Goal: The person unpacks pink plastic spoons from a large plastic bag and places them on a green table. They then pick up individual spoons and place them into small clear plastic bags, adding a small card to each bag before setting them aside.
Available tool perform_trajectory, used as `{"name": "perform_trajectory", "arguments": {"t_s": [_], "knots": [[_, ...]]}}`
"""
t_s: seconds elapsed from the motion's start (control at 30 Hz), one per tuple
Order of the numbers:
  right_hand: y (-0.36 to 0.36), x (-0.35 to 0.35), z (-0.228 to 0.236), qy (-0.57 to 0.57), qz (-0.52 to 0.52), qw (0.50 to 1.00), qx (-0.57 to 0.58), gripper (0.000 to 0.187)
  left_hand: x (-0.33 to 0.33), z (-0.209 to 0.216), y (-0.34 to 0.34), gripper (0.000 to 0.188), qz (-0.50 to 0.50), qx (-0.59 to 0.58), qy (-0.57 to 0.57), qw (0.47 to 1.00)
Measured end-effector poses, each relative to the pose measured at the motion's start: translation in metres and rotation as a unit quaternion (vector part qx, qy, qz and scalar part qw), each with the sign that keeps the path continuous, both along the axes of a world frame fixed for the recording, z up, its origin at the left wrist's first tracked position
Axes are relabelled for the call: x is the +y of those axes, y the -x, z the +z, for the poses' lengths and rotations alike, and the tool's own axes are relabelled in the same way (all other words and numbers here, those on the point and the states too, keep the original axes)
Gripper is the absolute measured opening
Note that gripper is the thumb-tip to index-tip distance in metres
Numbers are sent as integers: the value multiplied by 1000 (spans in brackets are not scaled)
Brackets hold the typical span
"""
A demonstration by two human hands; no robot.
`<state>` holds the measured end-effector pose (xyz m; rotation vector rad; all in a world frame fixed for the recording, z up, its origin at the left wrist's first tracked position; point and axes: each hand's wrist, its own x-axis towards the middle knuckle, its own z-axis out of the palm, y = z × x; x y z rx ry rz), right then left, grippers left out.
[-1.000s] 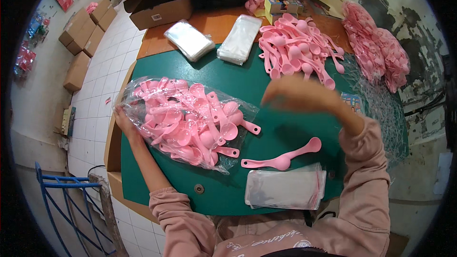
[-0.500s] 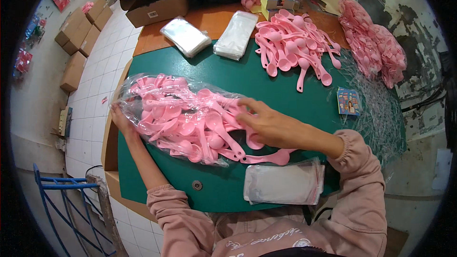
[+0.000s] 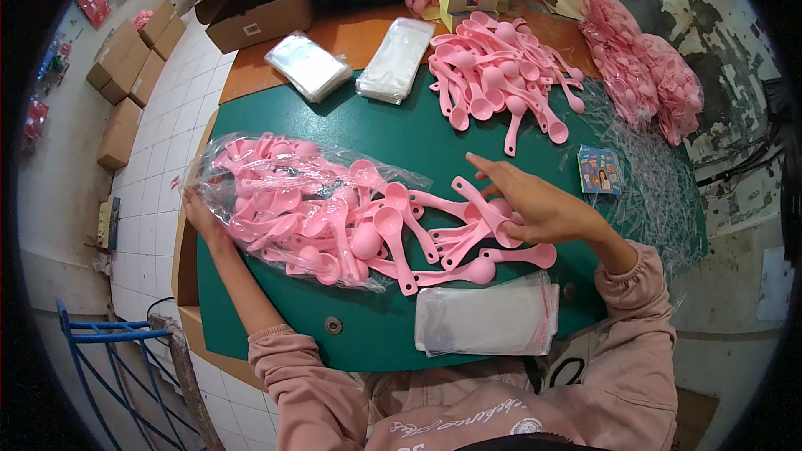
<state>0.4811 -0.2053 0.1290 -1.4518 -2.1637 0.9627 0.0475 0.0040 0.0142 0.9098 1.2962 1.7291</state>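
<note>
A clear plastic bag (image 3: 238, 169) full of pink plastic measuring spoons (image 3: 330, 217) lies on its side on the green table. Its mouth faces right, and several spoons (image 3: 455, 234) have spilled from it onto the tabletop. At the bag's left end, my left hand (image 3: 200, 213) grips the plastic, with some fingers hidden behind it. My right hand (image 3: 539, 200) hovers over the right edge of the spilled spoons, fingers stretched out and holding nothing. In front of these spoons lies a stack of clear flat bags (image 3: 484, 317), close to the near table edge.
Another heap of pink spoons (image 3: 501, 75) is at the back right. Two stacks of clear bags (image 3: 309, 65) lie behind. A small pile of printed cards (image 3: 599, 171) sits beside plastic scraps (image 3: 656, 200). Filled pink bags (image 3: 639, 67) are against the wall; an open cardboard box (image 3: 259, 12) stands at the back.
More spoons have slid out of the bag's mouth to the right. My right hand has moved right, off the bag, and its fingers have straightened. My left hand stays at the bag's end.
</note>
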Motion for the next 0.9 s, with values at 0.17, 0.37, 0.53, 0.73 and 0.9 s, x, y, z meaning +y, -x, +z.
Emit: {"name": "perform_trajectory", "arguments": {"t_s": [0.17,0.37,0.53,0.73,0.9], "knots": [[9,1,-6,-64,54,994,-65,73,-1,-2,4,34,-34,-11,-18,999],[41,-1,-20,-115,30,972,-205,64,2,-3,5,33,-27,5,-17,999],[42,-3,-23,-120,51,956,-263,63,-2,3,-2,30,-32,-7,-24,999],[35,2,-32,-95,68,976,-183,43,-2,1,1,30,-34,-14,-20,999],[33,1,-24,-63,20,996,-60,48,2,-6,4,29,-10,-23,-44,999]]}}
